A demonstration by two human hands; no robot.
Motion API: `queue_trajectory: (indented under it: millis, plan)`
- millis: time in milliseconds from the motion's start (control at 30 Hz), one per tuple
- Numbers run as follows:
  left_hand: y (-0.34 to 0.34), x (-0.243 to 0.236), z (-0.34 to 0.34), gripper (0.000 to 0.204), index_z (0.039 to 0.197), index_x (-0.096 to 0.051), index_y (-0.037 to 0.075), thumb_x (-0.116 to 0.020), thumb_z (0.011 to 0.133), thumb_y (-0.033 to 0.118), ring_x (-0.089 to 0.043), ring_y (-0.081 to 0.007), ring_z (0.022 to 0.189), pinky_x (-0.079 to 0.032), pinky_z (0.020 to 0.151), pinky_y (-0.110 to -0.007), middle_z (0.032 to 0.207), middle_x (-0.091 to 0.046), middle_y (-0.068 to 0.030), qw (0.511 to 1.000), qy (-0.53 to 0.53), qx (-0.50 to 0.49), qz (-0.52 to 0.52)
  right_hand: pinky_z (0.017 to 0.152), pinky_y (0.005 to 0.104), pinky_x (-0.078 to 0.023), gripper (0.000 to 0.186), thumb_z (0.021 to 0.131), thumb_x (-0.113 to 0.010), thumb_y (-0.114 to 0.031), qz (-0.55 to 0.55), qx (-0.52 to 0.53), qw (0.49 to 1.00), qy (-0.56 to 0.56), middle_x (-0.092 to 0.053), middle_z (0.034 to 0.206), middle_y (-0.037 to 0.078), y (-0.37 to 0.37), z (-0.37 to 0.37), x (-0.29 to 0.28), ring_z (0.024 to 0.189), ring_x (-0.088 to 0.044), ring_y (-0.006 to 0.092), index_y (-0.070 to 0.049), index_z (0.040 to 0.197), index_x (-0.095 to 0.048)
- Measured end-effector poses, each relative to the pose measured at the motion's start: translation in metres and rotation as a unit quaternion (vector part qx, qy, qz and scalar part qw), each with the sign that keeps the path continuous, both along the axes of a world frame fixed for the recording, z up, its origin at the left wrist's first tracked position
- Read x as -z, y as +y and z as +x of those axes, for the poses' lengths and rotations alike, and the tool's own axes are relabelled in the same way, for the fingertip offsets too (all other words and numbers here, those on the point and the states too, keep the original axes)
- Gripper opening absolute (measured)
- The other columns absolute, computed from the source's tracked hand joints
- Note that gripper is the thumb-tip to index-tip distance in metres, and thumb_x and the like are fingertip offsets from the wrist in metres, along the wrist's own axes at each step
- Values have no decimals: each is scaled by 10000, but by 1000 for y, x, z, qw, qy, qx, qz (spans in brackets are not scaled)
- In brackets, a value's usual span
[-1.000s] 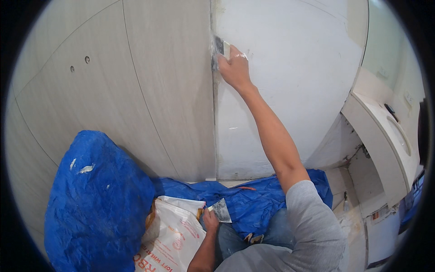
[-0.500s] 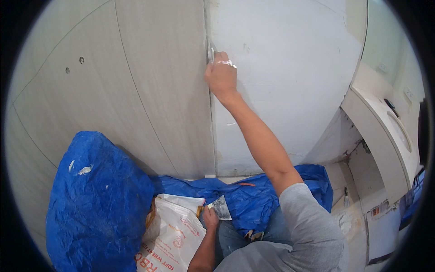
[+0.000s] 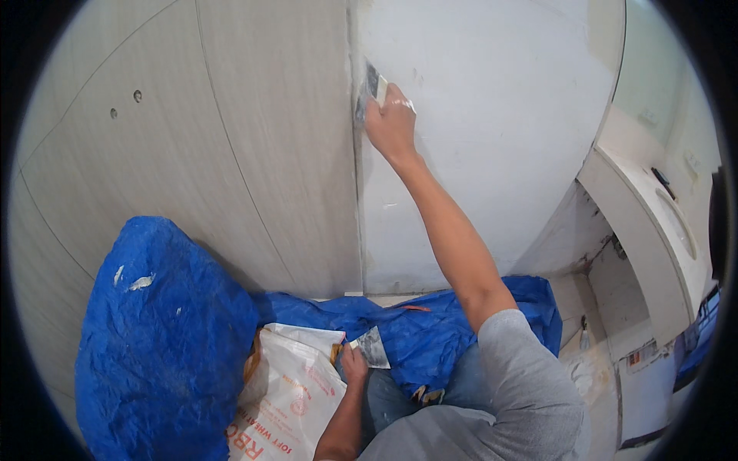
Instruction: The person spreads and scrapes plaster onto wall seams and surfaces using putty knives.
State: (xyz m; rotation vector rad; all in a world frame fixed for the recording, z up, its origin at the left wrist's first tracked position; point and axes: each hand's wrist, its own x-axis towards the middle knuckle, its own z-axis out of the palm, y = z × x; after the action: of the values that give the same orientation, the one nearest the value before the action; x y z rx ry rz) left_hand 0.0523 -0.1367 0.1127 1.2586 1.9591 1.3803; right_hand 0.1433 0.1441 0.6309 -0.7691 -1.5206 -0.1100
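My right hand point(image 3: 393, 127) is stretched up to the wall, closed on a putty knife point(image 3: 373, 83). The blade lies beside the vertical seam point(image 3: 355, 165) between the grey wood-grain panel point(image 3: 288, 154) and the white wall point(image 3: 484, 154). White smears show on the fingers of that hand. Low down, my left hand point(image 3: 354, 364) is closed around the handle of a second, wider putty knife point(image 3: 371, 349). Grey-white paste coats part of its blade. It is held over my lap, next to a white printed sack point(image 3: 296, 384).
A large bundle wrapped in blue tarp point(image 3: 165, 338) stands at the left. More blue tarp point(image 3: 423, 334) lies along the wall's foot. At the right is a white counter point(image 3: 642, 207) with an open space below. A small tool point(image 3: 584, 334) is on the floor near it.
My right hand has moved slightly right, away from the seam, and the knife has turned so that its blade face shows. My left hand has barely shifted.
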Motion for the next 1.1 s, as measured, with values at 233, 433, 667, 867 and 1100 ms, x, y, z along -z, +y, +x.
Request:
queue_trajectory:
  millis: [233,433,667,867,1100]
  plan:
    - [-4,28,-11,258,951,-565,-43,-544,876,203,-582,-531,880,-425,779,-559,910,-622,-333,973,208,35,94,766,527,-476,272,857,-565,-203,-6,13,1000,1,-627,831,293,4,-17,-18,810,-615,463,69,866,-547]
    - [-4,4,-3,272,986,-571,-45,-529,887,205,-578,-536,886,-423,784,-561,920,-622,-333,1000,-6,1,9,764,524,-482,277,865,-554,-208,6,20,1000,-5,-636,826,282,4,-18,-18,812,-622,458,68,862,-553]
    - [-1,7,1,277,989,-562,-53,-519,887,200,-578,-541,859,-417,767,-573,886,-625,-330,999,-35,-3,18,799,505,-491,275,855,-547,-184,-11,36,999,-31,-634,922,245,11,-14,-25,866,-625,434,76,933,-594]
    - [-3,4,-4,290,1011,-566,-53,-516,885,204,-575,-542,854,-422,770,-577,903,-620,-343,1000,-20,-3,-6,827,510,-491,272,860,-545,-175,-36,6,999,-35,-637,974,233,-5,0,-18,911,-630,429,74,940,-617]
    - [-4,7,-1,331,1045,-578,-47,-521,894,241,-572,-523,944,-423,836,-554,988,-624,-344,999,-38,-5,-34,832,507,-496,274,868,-550,-170,-49,14,998,-23,-628,954,228,9,-4,-8,908,-631,421,71,974,-624]
